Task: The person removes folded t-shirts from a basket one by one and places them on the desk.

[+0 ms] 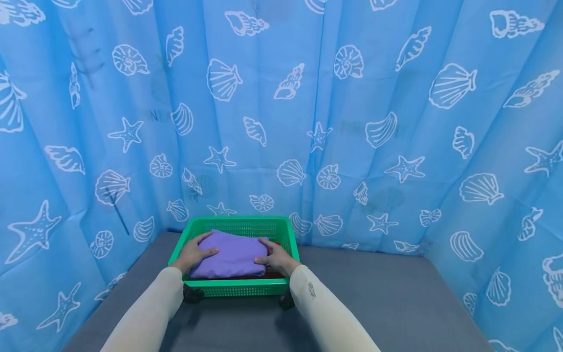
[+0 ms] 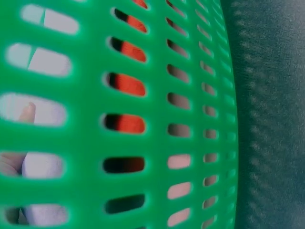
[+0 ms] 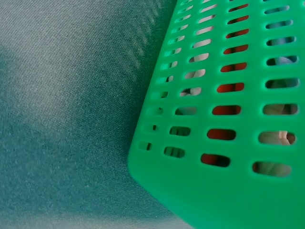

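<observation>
A folded purple cloth [image 1: 233, 254] lies inside a green plastic basket [image 1: 237, 282], on top of other items. My left hand [image 1: 192, 253] grips the cloth's left side, its thumb laid over the top. At the opposite side, my right hand [image 1: 277, 257] holds the right edge between thumb and fingers. Something red [image 1: 277, 244] shows beside the right fingers. Through the slots of the basket wall [image 2: 86, 143] in the left wrist view, a fingertip and red and pale fabric are visible. The right wrist view shows red material [image 3: 227, 110] behind the slotted wall too.
The basket stands on a dark grey table [image 1: 369, 293], near its back left corner. A blue curtain [image 1: 272, 122] with white shell and starfish prints hangs close behind the basket and along both sides. Black wrist cameras [image 1: 192, 294] sit low against the basket's front.
</observation>
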Available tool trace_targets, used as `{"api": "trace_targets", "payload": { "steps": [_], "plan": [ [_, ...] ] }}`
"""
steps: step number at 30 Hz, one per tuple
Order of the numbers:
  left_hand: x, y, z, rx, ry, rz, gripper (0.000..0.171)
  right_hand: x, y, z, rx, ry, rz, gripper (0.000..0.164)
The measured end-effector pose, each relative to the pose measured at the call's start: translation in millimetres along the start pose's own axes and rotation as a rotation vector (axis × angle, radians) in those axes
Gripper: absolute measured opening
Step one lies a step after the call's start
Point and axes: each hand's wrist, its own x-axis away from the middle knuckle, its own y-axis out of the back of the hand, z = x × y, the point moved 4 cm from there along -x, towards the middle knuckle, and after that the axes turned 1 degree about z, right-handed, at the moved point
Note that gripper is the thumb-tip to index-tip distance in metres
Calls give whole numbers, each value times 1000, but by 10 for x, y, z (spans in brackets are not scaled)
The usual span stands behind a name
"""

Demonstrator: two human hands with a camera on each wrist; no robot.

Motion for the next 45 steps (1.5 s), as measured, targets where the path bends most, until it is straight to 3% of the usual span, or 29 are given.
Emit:
{"api": "trace_targets", "payload": {
  "steps": [9, 17, 28, 37, 45],
  "plan": [
    [-40, 57, -13, -42, -9, -18, 70, 2, 15, 20, 11, 10, 1, 76],
    [-18, 168, -152, -96, -51, -38, 65, 22, 33, 54, 20, 36, 2, 76],
    [-25, 301, -314, -113, -50, -23, 67, 35, 89, 178, -38, 50, 33, 77],
    [-55, 142, -462, -58, -64, 2, 67, 124, 359, 251, 48, 34, 29, 78],
    [-116, -12, -665, 37, -14, 37, 69, 225, 623, 340, 95, 44, 3, 79]
  ]
}}
